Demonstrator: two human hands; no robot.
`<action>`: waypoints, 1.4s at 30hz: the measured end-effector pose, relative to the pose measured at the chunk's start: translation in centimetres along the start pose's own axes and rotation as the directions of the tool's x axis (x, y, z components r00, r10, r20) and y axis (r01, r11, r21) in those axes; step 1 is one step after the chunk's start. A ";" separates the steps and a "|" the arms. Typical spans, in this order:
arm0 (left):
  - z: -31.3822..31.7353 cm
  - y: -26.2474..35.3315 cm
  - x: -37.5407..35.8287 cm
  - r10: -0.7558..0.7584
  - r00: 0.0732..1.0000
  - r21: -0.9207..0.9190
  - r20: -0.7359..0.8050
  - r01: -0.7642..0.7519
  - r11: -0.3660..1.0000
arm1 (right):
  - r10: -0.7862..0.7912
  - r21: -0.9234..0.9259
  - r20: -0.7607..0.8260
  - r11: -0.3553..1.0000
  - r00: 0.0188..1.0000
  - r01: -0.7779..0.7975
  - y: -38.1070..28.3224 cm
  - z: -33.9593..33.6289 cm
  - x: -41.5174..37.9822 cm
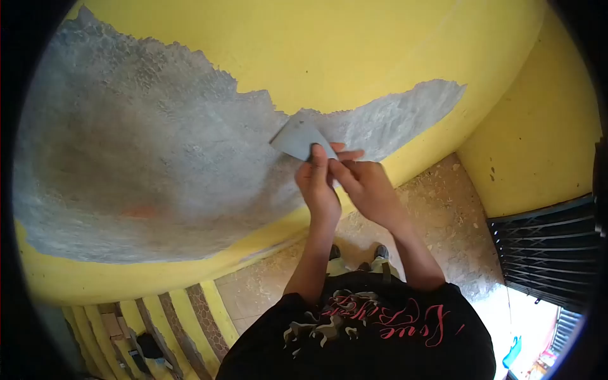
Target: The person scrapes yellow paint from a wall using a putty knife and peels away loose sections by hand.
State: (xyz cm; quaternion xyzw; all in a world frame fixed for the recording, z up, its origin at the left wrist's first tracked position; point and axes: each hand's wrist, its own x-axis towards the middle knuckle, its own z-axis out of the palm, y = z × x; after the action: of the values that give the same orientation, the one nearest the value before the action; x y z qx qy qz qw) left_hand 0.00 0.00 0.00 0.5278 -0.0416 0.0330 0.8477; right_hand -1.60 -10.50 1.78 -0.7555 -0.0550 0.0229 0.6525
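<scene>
Left hand (318, 190) pinches a flat, grey, metal-looking blade (296, 139), right hand (372, 190) closed at its narrow end, before the yellow painted wall's rough grey patch (209, 152); apparently grip-adjusting, with scraping next calling for a steady edge

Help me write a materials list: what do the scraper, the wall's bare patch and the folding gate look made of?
Scraper: probably metal, matte grey; thin and flat, though plastic is possible.
Bare patch: likely cement plaster, dull and rough; mottled grey where yellow paint ends raggedly.
Folding gate: probably painted metal; slim, dark slats, gloss unclear.
</scene>
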 end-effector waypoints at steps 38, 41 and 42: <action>-0.7 2.0 1.9 0.163 0.981 -0.066 0.108 -0.156 0.986 | -0.179 -0.373 -0.210 0.923 0.961 0.091 -1.7 1.3 1.4; -0.3 2.0 1.1 0.044 0.987 0.063 0.157 -0.055 0.997 | -0.156 -0.273 -0.225 0.958 0.962 0.092 -2.1 -0.1 -0.3; -0.4 1.1 1.2 -0.028 0.988 0.077 0.149 0.017 0.997 | -0.077 -0.294 -0.221 0.956 0.972 0.009 -1.1 -0.5 -0.3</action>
State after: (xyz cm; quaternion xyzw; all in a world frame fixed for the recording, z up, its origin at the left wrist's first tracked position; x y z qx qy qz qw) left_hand 1.05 0.80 0.91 0.5611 -0.0980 -0.0147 0.8218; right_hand -1.89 -10.91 2.92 -0.8392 0.0017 -0.0872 0.5367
